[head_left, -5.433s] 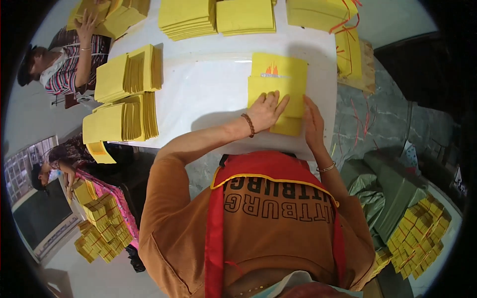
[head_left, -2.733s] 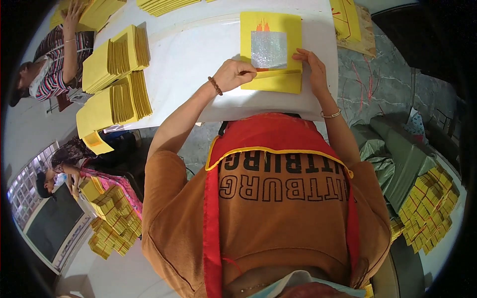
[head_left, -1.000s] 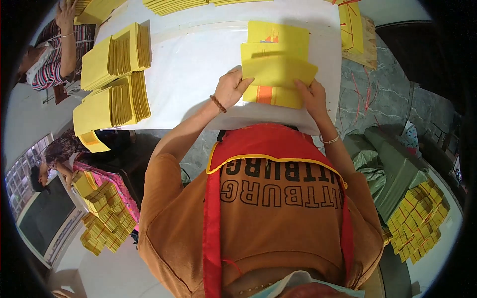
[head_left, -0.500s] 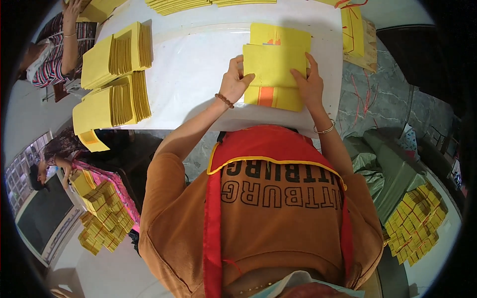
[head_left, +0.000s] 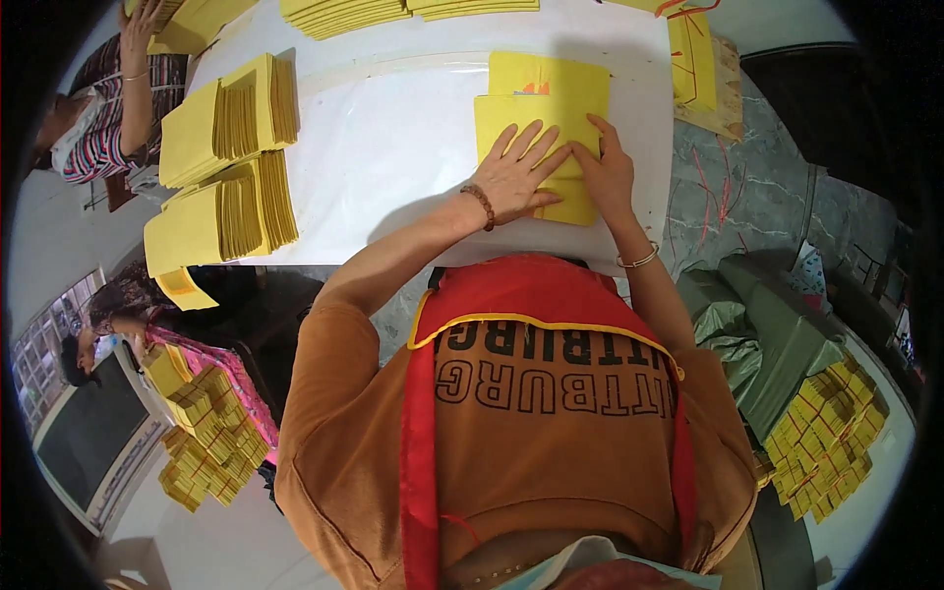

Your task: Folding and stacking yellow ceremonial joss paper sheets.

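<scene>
A folded yellow paper sheet (head_left: 497, 116) lies on the white table in front of me, its middle flap over a lower part. Above the flap a small orange and blue print shows on the far panel (head_left: 580, 79). My left hand (head_left: 516, 177) is spread flat on the near left part of the sheet, fingers apart. At the sheet's right side rests my right hand (head_left: 608, 172), its thumb and forefinger apart on the paper and the thumb close to my left fingertips. Both hands press from above; neither is wrapped round anything.
Stacks of folded yellow papers (head_left: 192, 128) stand along the left of the white table (head_left: 393, 128). More piles (head_left: 344, 15) line the far edge. A tied yellow bundle (head_left: 693, 64) sits at the right. A co-worker's hand (head_left: 138, 39) is at far left. Bundles (head_left: 821, 442) lie at lower right.
My left hand has let go of the left edge and moved right, flattening onto the sheet. My right hand stays at the right side. The orange stripe below the flap is now covered.
</scene>
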A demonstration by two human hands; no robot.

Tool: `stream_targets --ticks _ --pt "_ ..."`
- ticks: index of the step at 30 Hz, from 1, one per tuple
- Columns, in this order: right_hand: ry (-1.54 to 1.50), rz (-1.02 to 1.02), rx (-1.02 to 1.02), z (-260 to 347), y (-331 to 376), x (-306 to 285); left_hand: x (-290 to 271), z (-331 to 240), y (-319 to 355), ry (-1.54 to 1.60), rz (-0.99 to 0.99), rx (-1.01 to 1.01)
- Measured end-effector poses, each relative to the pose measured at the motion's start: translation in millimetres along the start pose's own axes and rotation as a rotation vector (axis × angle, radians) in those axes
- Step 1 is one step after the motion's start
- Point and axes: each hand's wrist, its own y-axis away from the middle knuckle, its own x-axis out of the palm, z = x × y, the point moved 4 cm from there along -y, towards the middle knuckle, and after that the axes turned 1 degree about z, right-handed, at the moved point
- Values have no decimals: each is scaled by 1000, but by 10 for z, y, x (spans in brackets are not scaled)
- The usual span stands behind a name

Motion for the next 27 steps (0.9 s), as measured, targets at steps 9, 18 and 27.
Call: stream_targets --ticks 9,18,27 --pt "667 177 -434 141 487 79 16 16 -14 50 115 -40" --pt "668 248 -392 88 493 73 -38 41 0 -76 -85 6" --pt "-91 29 -155 -207 267 -175 -439 179 -229 -4 -26 48"
